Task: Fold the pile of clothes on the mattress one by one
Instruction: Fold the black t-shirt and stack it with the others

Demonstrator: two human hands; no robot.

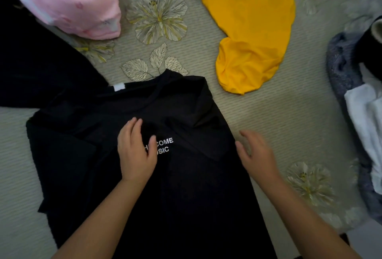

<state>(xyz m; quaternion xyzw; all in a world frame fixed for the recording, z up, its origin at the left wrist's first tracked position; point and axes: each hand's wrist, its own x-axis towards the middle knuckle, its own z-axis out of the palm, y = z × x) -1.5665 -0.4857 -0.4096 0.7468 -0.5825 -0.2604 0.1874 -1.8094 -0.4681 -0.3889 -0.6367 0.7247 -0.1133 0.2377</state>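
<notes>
A black T-shirt [186, 186] with white chest lettering lies spread on the mattress [279, 114], collar pointing away from me. My left hand [135, 151] rests flat on its chest, fingers straight, partly covering the lettering. My right hand [256, 153] hovers at the shirt's right edge with relaxed, slightly spread fingers and holds nothing. The shirt's right sleeve lies folded inward over the body.
A yellow garment [252, 31] lies at the upper right. At the upper left is a pink patterned cloth [68, 0], with a black cloth [37, 68] below it. White, grey and black clothes [361, 114] are heaped at the right edge.
</notes>
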